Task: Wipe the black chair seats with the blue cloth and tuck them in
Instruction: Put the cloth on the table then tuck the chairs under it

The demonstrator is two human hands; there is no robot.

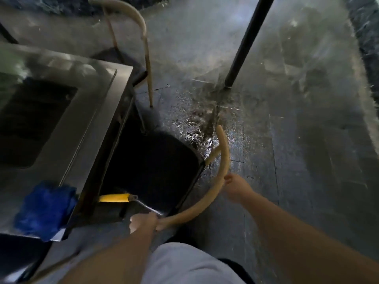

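Near chair seat (pixel 155 167): black, partly under the edge of the worktop (pixel 67 128), its outer half out over the floor.
Backrest (pixel 207 199): a curved tan rail arcing round the side of the seat away from the worktop, its ends pointing back toward it.
Left hand (pixel 143 221): fingers curled round the rail's near end, close beside the worktop's corner.
Right hand (pixel 235 186): clamped on the rail farther along the curve, on the side away from the worktop.
Key relation: the worktop lies across the seat from both hands, so the push runs from the rail straight toward it; the left hand is the nearer to it.
Blue cloth (pixel 46 209): bunched on the worktop's near corner, apart from both hands.
Step, as I judge it: tucking this chair in, the wiping seemingly finished.
Far chair (pixel 131 23): farther along the same worktop edge, its seat mostly beneath.
Floor (pixel 287 140): wet, shiny.
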